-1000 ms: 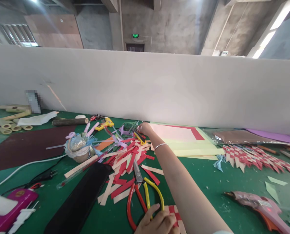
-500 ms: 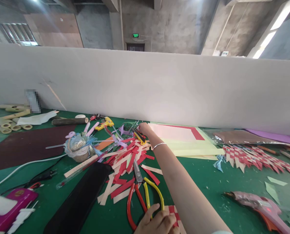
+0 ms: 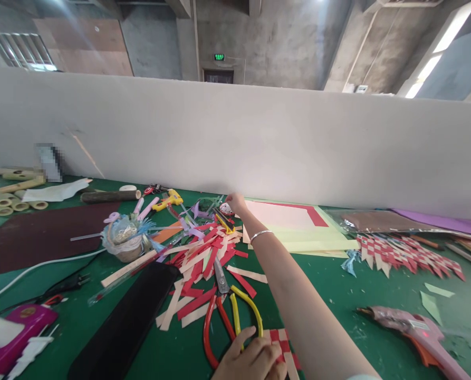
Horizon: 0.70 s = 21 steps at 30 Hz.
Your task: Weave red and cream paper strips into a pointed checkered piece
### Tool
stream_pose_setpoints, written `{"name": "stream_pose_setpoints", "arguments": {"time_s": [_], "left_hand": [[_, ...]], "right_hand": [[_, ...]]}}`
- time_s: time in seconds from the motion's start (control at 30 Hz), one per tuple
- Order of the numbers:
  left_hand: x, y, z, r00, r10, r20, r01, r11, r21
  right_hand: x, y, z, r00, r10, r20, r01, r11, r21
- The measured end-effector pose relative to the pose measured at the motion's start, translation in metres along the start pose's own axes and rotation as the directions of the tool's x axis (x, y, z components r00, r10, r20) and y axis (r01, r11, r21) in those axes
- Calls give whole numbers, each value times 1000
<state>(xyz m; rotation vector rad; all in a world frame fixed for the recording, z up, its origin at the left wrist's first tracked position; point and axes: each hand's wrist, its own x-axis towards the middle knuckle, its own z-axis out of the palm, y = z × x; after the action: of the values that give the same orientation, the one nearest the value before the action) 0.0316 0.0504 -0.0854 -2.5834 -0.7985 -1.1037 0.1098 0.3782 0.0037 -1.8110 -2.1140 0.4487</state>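
Stretched far across the table, my right hand (image 3: 236, 202) has its fingers closed at a small white object with red marks (image 3: 226, 209), whose kind I cannot make out. A yellow utility knife (image 3: 224, 221) lies just beside it. Close to me, my left hand (image 3: 248, 360) is curled over a woven red-and-cream paper piece (image 3: 285, 343), partly hidden by that hand and my right forearm. Its thumb is against the yellow handle of scissors (image 3: 221, 279) with one red and one yellow handle. Cut red and cream paper strips (image 3: 203, 258) lie heaped beyond the scissors.
A black case (image 3: 126, 322) and magenta glue gun (image 3: 25, 338) lie left; a pink glue gun (image 3: 409, 327) lies right. Paper sheets (image 3: 298, 240) and a woven paper fringe (image 3: 409, 256) sit behind. A decorated basket (image 3: 126, 240) stands left; a white partition (image 3: 259, 142) bounds the back.
My right hand has risen slightly, and more of the white object with red marks shows below its fingers. My left hand remains by the scissors; the view has shifted a little.
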Motion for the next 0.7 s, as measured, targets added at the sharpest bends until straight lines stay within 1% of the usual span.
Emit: {"name": "stream_pose_setpoints", "arguments": {"time_s": [0.03, 0.07, 0.13, 0.2, 0.23, 0.3, 0.47, 0.57, 0.63, 0.7], "left_hand": [[0, 0, 2, 999, -17, -43, 17, 1000, 4], [0, -1, 3, 999, -22, -46, 23, 1000, 15], [1, -3, 2, 999, 27, 46, -29, 999, 37], [3, -6, -3, 987, 89, 136, -96, 994, 45], [4, -7, -5, 981, 105, 163, -114, 992, 50], [6, -8, -9, 978, 109, 177, -121, 991, 60], [9, -7, -12, 984, 64, 167, -69, 997, 22], [9, -8, -11, 992, 76, 104, -76, 997, -5], [10, -8, -10, 993, 82, 81, -81, 997, -15], [12, -8, -11, 995, 78, 68, -77, 997, -15]], "right_hand": [[0, -1, -2, 1000, 6, -10, -6, 1000, 9], [0, -2, -4, 1000, 13, -19, -13, 1000, 19], [-1, -5, -5, 999, 29, -28, -28, 999, 38], [-4, -8, -3, 999, 43, -29, -42, 998, 55], [-5, -9, 0, 998, 49, -28, -47, 997, 63], [-8, -9, 4, 998, 61, -26, -59, 996, 74], [-8, -2, 5, 994, 103, -32, -100, 991, 84], [-8, 3, 4, 991, 126, -50, -122, 989, 78], [-8, 5, 4, 988, 136, -77, -131, 989, 67], [-9, 5, 6, 982, 142, -128, -137, 990, 46]]}}
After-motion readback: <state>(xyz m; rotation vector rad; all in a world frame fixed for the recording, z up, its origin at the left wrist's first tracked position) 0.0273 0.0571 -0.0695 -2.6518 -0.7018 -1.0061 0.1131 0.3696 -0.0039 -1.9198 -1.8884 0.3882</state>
